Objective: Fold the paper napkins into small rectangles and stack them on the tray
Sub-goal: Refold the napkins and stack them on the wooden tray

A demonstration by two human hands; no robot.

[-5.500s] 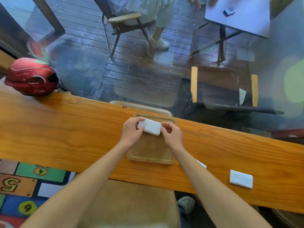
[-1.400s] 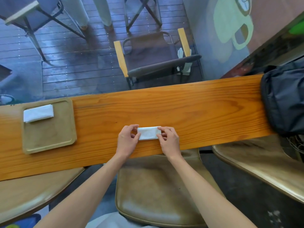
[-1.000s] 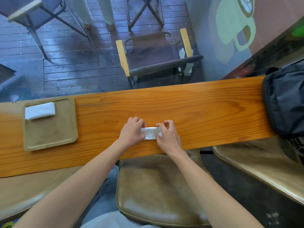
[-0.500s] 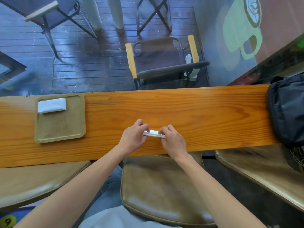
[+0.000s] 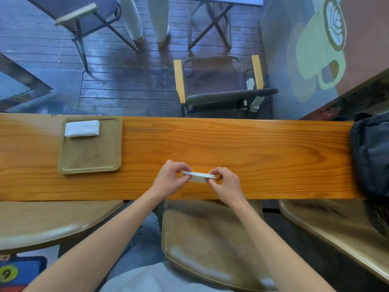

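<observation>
We held a folded white napkin between both hands above the near half of the wooden counter. Our left hand pinched its left end, fingers curled over the top edge and thumb underneath. Our right hand pinched the right end in the same way, fingertips over the upper fold. The napkin ran as a narrow strip between the two grips, seen almost edge-on, its stacked layers showing as a thin white band with a lower flap just visible beneath. Whether its underside touched the counter we could not tell.

Well to our left, a tan tray sat flat on the counter. One folded napkin already lay on it, tucked into the far left corner, well apart from the piece in our hands.

At the right end of the counter a black bag rested on the wood. Below the counter's near edge were padded brown stools. Beyond the counter, on a dark plank floor, stood a folding chair with yellow arm rests.
</observation>
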